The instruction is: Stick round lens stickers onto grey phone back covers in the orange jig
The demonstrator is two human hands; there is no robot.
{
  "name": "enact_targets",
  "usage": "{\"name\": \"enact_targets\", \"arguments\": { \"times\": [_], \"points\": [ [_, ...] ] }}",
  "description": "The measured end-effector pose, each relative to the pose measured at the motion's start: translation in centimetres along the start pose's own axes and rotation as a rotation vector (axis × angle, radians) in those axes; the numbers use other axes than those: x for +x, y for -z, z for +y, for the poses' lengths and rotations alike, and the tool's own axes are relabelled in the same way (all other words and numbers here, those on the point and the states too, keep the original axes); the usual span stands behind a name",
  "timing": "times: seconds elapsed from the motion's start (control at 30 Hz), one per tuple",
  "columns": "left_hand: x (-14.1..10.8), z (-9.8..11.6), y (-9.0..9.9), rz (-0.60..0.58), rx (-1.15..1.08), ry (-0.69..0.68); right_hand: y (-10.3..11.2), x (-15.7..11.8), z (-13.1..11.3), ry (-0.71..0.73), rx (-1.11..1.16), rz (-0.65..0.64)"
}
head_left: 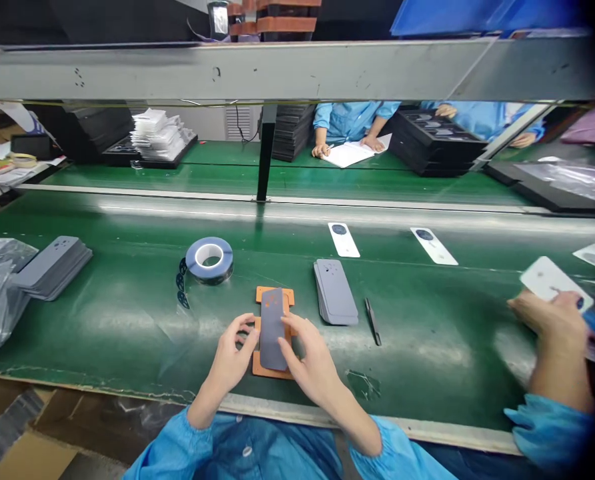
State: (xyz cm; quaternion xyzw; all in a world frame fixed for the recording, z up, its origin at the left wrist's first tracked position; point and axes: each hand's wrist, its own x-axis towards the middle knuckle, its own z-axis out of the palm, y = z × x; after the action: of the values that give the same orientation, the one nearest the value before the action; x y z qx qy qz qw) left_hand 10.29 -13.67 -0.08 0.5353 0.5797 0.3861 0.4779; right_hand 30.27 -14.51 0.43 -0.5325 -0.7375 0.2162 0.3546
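Observation:
A thin grey phone back panel (272,333) with camera holes at its top lies over an orange fixture (273,372), slightly askew to it. My right hand (311,357) grips the panel's right edge, thumb and fingertips on it. Just off the panel's left edge is my left hand (234,352), fingers curved and apart, holding nothing. A stack of similar grey panels (338,293) stands to the right, with black tweezers (372,321) beside it. Up and to the left lies a roll of blue tape (209,261), its loose end carrying dark round stickers (182,283).
At the right, a co-worker's hand (557,317) holds a white panel (550,280). White cards (433,246) lie along the back of the green bench. More grey panels (57,267) and a plastic bag (0,293) are at far left. A metal beam (297,70) crosses above.

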Motion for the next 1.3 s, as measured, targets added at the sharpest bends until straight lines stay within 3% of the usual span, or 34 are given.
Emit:
{"name": "enact_targets", "arguments": {
  "times": [0.13,0.33,0.5,0.6,0.73,0.87,0.93,1.0,1.1,1.3],
  "points": [
    [0.5,-0.6,0.4,0.041,-0.341,0.156,0.7,0.2,-1.8,0.035,0.179,-0.205],
    [0.7,-1.4,0.9,0.062,-0.566,0.242,-0.4,0.7,-0.6,-0.252,0.224,-0.364],
    [1.3,-1.3,1.3,0.058,-0.644,0.201,-1.9,2.8,-0.1,-0.429,0.598,-0.483],
    [1.6,-1.0,2.2,0.156,-0.544,0.126,-2.6,6.7,1.5,-0.473,0.644,-0.403],
    [0.6,-0.7,4.6,0.382,-0.225,-0.06,-2.9,15.3,5.6,-0.492,0.487,-0.197],
    [-1.0,-1.0,7.6,0.713,0.179,-0.31,-3.0,23.3,9.1,-0.511,0.352,-0.067],
    [-1.3,-1.8,8.9,0.815,0.296,-0.285,-3.1,25.5,10.0,-0.537,0.278,-0.047],
    [-1.3,-2.9,10.1,0.772,0.268,-0.119,-3.3,26.5,10.5,-0.563,0.208,-0.053],
    [-0.9,-4.5,11.4,0.572,0.05,0.109,-3.0,27.0,10.8,-0.578,0.121,-0.074],
    [-0.2,-4.4,11.4,0.299,-0.296,0.161,-2.9,24.9,8.5,-0.44,0.071,-0.112]
  ]
}}
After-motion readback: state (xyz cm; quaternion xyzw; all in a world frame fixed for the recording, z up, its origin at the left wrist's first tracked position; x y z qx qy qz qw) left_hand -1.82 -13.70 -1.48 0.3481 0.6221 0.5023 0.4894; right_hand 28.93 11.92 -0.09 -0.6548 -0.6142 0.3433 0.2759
